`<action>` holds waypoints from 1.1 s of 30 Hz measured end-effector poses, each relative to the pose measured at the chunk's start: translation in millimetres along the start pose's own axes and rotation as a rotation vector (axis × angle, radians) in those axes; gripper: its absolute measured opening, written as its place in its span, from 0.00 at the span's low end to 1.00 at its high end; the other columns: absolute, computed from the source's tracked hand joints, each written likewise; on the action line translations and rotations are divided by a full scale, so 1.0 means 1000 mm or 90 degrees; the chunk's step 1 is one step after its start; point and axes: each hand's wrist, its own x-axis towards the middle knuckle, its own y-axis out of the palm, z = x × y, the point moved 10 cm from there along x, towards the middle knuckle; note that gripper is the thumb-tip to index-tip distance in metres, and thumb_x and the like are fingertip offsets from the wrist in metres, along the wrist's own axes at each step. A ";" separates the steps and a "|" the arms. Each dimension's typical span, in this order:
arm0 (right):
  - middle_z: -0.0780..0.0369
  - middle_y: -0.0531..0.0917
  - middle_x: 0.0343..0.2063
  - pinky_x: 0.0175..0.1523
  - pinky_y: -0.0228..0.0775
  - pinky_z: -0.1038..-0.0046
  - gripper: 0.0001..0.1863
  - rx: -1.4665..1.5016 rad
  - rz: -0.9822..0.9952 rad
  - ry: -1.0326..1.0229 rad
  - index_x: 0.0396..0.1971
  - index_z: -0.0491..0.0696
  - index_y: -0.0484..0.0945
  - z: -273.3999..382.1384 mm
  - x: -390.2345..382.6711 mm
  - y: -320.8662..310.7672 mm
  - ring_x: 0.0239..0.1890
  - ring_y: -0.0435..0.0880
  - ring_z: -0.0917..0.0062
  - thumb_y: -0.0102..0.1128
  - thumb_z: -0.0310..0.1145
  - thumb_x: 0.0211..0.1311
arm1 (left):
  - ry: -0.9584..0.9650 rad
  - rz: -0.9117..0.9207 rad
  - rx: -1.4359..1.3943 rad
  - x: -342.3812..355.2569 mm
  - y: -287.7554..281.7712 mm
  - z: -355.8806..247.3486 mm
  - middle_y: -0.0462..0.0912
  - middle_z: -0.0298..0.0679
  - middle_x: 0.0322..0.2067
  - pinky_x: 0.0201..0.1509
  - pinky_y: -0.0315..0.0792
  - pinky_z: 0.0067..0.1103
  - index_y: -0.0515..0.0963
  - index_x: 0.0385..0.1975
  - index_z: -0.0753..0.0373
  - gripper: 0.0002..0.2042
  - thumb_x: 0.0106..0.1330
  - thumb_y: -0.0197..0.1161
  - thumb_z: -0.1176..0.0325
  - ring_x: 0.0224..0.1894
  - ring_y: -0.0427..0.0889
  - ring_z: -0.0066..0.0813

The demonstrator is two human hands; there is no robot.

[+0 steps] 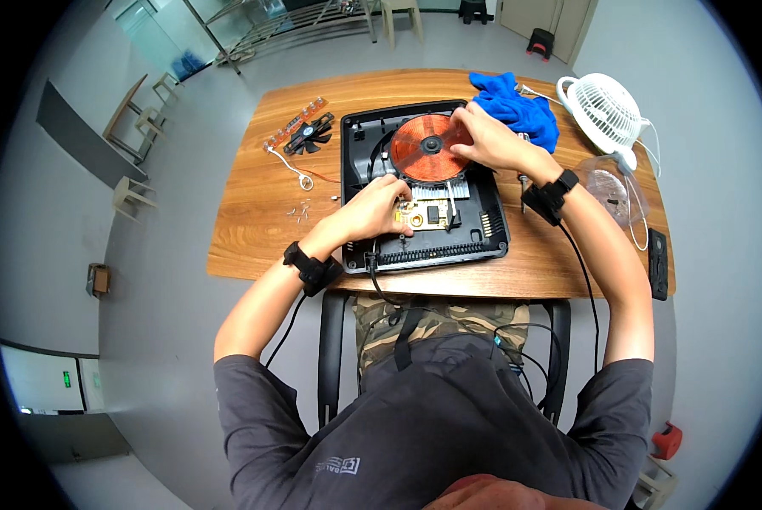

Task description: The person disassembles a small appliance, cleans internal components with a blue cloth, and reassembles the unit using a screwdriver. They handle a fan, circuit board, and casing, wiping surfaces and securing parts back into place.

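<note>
An opened induction cooker base (372, 245) of black plastic lies on the table in front of me. A round copper coil (408, 153) with a dark centre sits in its far part. My right hand (490, 138) grips the coil's right edge, thumb and fingers closed on its rim. Nearer to me is a pale circuit board (430, 214) with a finned metal heat sink (442, 192) along its far side. My left hand (372, 209) pinches the board's left end between thumb and fingers; the fingertips are partly hidden. A black power cord (376, 280) leaves the base at its near left.
Left of the base lie a black fan (309, 134), an orange strip board (296, 124), a white cable (303, 180) and several screws (299, 212). To the right are a blue cloth (517, 110), a screwdriver (524, 183), a clear plastic tray (602, 189) and a white desk fan (603, 110).
</note>
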 end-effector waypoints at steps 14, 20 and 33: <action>0.56 0.80 0.32 0.41 0.74 0.65 0.15 0.058 0.371 -0.135 0.37 0.42 0.82 0.073 -0.031 0.053 0.35 0.82 0.66 0.70 0.39 0.59 | -0.027 0.022 -0.027 -0.031 -0.058 0.015 0.83 0.45 0.37 0.48 0.78 0.31 0.81 0.43 0.66 0.12 0.59 0.63 0.80 0.43 0.84 0.41; 0.59 0.76 0.40 0.47 0.74 0.63 0.14 -0.046 0.371 -0.147 0.37 0.46 0.83 0.082 -0.048 0.054 0.43 0.82 0.63 0.74 0.37 0.54 | -0.001 0.040 -0.027 -0.040 -0.044 -0.001 0.82 0.45 0.36 0.46 0.78 0.33 0.80 0.40 0.67 0.12 0.57 0.70 0.76 0.40 0.83 0.45; 0.58 0.74 0.37 0.46 0.72 0.62 0.13 -0.034 0.345 -0.144 0.30 0.45 0.79 0.070 -0.051 0.053 0.41 0.80 0.62 0.74 0.37 0.54 | 0.067 0.045 0.014 -0.023 -0.037 -0.012 0.81 0.45 0.35 0.45 0.77 0.34 0.80 0.40 0.67 0.12 0.56 0.70 0.74 0.41 0.82 0.47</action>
